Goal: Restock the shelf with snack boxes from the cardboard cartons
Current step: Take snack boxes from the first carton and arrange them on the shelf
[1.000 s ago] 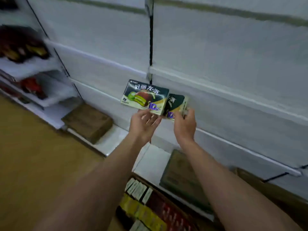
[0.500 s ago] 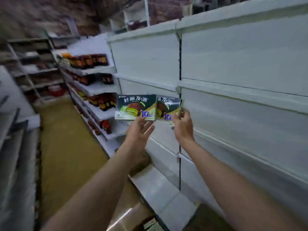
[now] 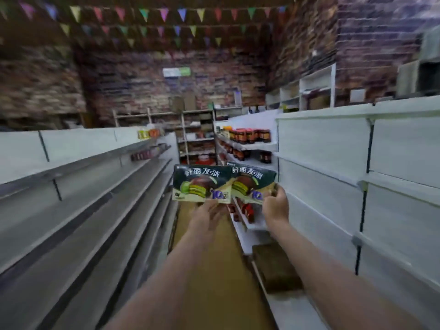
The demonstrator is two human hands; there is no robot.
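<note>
In the head view I am holding 2 snack boxes up in the middle of the aisle, well apart from any shelf board. My left hand (image 3: 209,214) is propping the left snack box (image 3: 202,183) from below; the blur is hiding whether my fingers are curling round its bottom edge or only pressing flat, so I cannot tell how firm that hold is. My right hand (image 3: 276,206) is pinching the right snack box (image 3: 252,184) at its lower right corner, thumb and fingers closed on it. The left box is overlapping the right one's edge.

I am judging the risks from here. A corner pinch is letting the right box swing or slip. The left box could be tipping forward. The bare white shelf (image 3: 333,177) is lying at 3 o'clock while I am facing 12 o'clock, so a blind reach could be knocking a box against its lip.
</note>
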